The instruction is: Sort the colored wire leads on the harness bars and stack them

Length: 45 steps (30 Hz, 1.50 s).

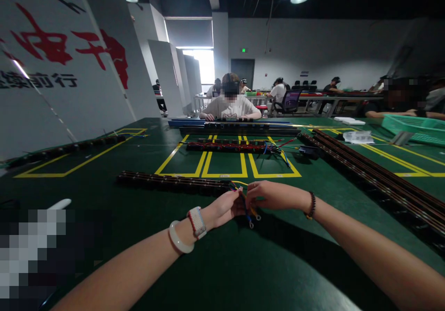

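Both hands meet at centre frame, low on the green worktop [139, 218]: left hand [224, 207] and right hand [267, 195] are each pinched shut on the thin coloured wires [248, 213] at the end of the long dark terminal strip [174, 181]. Wires look light, floppy and easily kinked; best gripped close to the crimped lug ends.

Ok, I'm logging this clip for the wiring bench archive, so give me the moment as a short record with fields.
left hand: left hand pinches the coloured wires, a pale bangle and a watch on its wrist
right hand: right hand grips the same wires from the other side
wires: a yellow and a blue one show, loose ends hanging, coming off the end of the dark strip
surface: green table with yellow marked boxes
beyond: second strip with wires; a seated person across the table
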Each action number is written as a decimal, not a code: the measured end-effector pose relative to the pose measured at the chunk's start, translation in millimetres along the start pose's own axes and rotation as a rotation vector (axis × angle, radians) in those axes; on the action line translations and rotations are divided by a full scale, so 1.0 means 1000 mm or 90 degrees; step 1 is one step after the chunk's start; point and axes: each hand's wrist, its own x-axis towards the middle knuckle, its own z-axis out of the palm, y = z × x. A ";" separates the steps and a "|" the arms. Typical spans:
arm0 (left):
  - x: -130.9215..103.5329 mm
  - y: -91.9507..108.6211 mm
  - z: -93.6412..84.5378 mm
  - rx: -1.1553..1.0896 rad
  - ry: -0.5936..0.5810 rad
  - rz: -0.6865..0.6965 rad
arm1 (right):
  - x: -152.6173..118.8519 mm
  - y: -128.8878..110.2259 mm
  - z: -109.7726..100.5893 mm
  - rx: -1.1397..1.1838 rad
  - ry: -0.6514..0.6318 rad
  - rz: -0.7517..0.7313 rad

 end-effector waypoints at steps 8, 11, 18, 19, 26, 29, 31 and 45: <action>-0.003 0.003 -0.005 -0.039 -0.059 -0.004 | -0.004 0.014 -0.007 0.044 0.048 0.041; -0.002 0.004 -0.005 -0.023 -0.070 -0.006 | -0.005 0.019 -0.008 0.064 0.106 0.056; 0.003 -0.001 -0.003 0.041 -0.041 0.010 | 0.021 0.019 -0.007 -0.007 0.280 0.130; 0.003 -0.002 -0.003 0.043 -0.032 0.006 | 0.030 0.017 -0.008 -0.022 0.305 0.127; 0.002 -0.005 -0.007 -0.006 -0.033 0.021 | 0.108 0.007 -0.004 -0.154 0.294 0.085; 0.002 -0.006 -0.009 0.001 -0.060 0.034 | 0.132 0.003 0.006 -0.240 0.227 0.120; 0.001 -0.006 -0.010 0.016 -0.070 0.032 | 0.137 -0.001 0.011 -0.271 0.190 0.114; 0.004 -0.002 -0.005 0.049 -0.051 -0.001 | 0.019 0.046 0.002 0.023 0.273 0.266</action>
